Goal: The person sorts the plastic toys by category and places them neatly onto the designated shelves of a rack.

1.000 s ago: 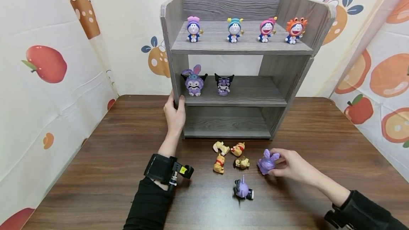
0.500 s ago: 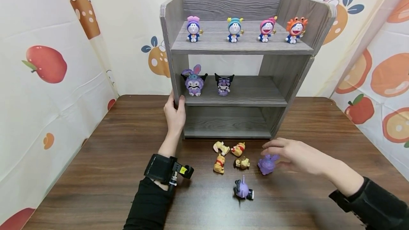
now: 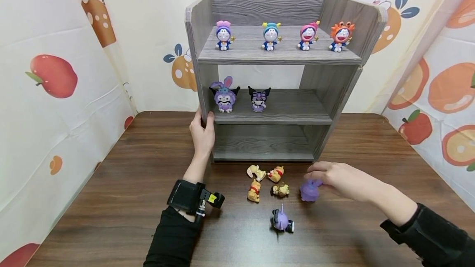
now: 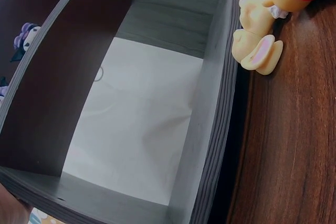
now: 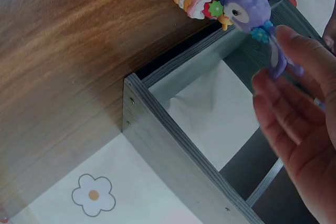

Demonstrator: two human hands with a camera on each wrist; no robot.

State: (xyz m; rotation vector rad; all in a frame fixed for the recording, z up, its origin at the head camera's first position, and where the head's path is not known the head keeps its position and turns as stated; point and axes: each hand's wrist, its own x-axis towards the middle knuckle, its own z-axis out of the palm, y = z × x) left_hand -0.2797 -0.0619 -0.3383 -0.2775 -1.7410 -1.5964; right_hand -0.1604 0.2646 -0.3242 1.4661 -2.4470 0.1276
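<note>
The left hand (image 3: 202, 135) grips the left side of the shelf (image 3: 283, 118). The right hand's (image 3: 341, 180) grip is spread, thumb and fingers apart about the top of the rabbit (image 3: 309, 193), on the table (image 3: 111, 197) before the shelf's right end; contact is unclear. A doll (image 3: 281, 219) lies farther out from the shelf.

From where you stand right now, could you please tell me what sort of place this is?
Probably a tabletop staged for recording: a grey wood-grain display shelf holding small figurines stands on a brown wood-grain table, and white fruit-printed sheets hang behind and to both sides.
</note>
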